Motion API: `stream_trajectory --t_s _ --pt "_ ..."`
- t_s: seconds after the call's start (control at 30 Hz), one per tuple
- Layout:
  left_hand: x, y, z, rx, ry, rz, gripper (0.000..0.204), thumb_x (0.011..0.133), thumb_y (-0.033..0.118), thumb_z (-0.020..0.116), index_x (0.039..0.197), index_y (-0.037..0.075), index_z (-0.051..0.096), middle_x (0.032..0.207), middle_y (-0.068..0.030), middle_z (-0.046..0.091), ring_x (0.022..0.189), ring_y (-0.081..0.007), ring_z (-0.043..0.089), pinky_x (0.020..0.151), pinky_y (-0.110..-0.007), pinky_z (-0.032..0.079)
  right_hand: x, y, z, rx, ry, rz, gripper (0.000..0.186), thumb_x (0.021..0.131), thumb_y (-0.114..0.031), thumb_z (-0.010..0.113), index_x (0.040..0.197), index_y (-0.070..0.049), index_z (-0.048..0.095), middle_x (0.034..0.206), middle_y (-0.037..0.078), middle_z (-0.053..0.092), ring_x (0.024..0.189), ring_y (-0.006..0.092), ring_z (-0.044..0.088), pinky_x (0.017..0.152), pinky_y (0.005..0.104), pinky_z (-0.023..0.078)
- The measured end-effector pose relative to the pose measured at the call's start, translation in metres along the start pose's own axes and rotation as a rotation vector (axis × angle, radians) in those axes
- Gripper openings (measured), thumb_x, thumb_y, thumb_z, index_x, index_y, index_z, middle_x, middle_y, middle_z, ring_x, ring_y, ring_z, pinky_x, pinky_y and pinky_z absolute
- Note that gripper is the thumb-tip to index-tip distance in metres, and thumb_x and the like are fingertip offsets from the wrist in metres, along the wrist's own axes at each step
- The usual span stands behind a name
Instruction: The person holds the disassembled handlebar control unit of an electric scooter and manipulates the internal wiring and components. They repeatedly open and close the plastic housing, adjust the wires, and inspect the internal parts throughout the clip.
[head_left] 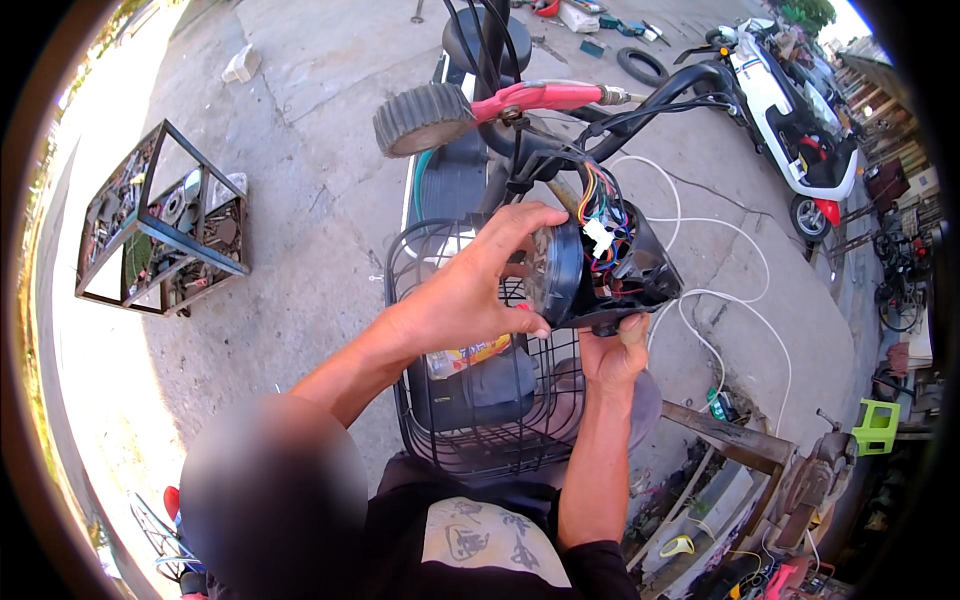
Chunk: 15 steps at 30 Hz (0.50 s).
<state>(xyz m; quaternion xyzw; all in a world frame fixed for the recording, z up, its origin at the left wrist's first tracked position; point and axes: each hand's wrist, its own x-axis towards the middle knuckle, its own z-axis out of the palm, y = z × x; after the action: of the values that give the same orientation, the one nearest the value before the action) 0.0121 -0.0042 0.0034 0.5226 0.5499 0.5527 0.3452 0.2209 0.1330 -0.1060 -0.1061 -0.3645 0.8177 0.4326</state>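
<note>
A scooter headlight (566,272) with a round clear lens faces left in front of the handlebar. Its black housing (655,282) is open at the back, showing a bundle of coloured wires (607,195) and a white connector plug (598,238). My left hand (490,275) spans the lens rim, thumb below and fingers above. From underneath, my right hand (612,352) grips the housing's lower edge between thumb and fingers. Just below sits the black wire basket (410,420), holding a bottle with an orange-yellow label (470,357) and a dark bulky item.
Over the handlebar (660,100) lies a pink-handled tool (540,97) with a ribbed black round end. A white hose (768,260) loops across the concrete at right. A metal scrap rack (190,240) stands left, a white scooter (790,120) far right, a bench vise (815,480) near right.
</note>
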Motion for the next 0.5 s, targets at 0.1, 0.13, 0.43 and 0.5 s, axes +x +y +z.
stream_trajectory --t_s 0.1,0.13,0.43,0.5 --pt "0.0 -0.006 -0.002 -0.033 -0.025 0.008 0.105 0.079 0.004 0.097 0.168 0.018 0.041 0.164 -0.0096 0.043 0.145 -0.0293 0.054 0.12 -0.05 0.052 0.001 -0.003 0.006 -0.005 0.012 0.022 0.081 0.094 -0.045 0.087 0.158 -0.008 0.054 0.154 0.009 0.062 0.144 0.0325 0.059 0.121 0.059 0.049" --pt "0.0 -0.007 -0.003 -0.066 -0.032 -0.014 0.104 0.081 0.007 0.096 0.168 0.018 0.041 0.164 -0.0099 0.043 0.145 -0.0294 0.055 0.12 -0.05 0.052 0.001 -0.004 0.004 -0.005 0.001 0.028 0.081 0.094 -0.045 0.087 0.158 -0.008 0.053 0.154 0.009 0.062 0.144 0.0323 0.059 0.121 0.0589 0.049" --pt "0.0 0.002 -0.003 -0.098 -0.03 -0.119 0.096 0.085 0.001 0.09 0.166 0.016 0.042 0.156 -0.0102 0.053 0.136 -0.0265 0.061 0.12 -0.048 0.053 0.001 -0.001 0.005 0.032 0.047 -0.002 0.08 0.088 -0.03 0.094 0.153 -0.008 0.054 0.14 0.012 0.069 0.13 0.0301 0.067 0.11 0.0517 0.055" --pt "0.0 0.001 -0.002 -0.093 -0.032 -0.12 0.095 0.084 -0.004 0.088 0.165 0.016 0.042 0.155 -0.0096 0.053 0.135 -0.0252 0.063 0.12 -0.047 0.053 0.001 -0.002 0.009 0.019 0.04 -0.011 0.081 0.087 -0.027 0.095 0.154 -0.008 0.053 0.142 0.011 0.068 0.132 0.0298 0.066 0.111 0.0519 0.054"
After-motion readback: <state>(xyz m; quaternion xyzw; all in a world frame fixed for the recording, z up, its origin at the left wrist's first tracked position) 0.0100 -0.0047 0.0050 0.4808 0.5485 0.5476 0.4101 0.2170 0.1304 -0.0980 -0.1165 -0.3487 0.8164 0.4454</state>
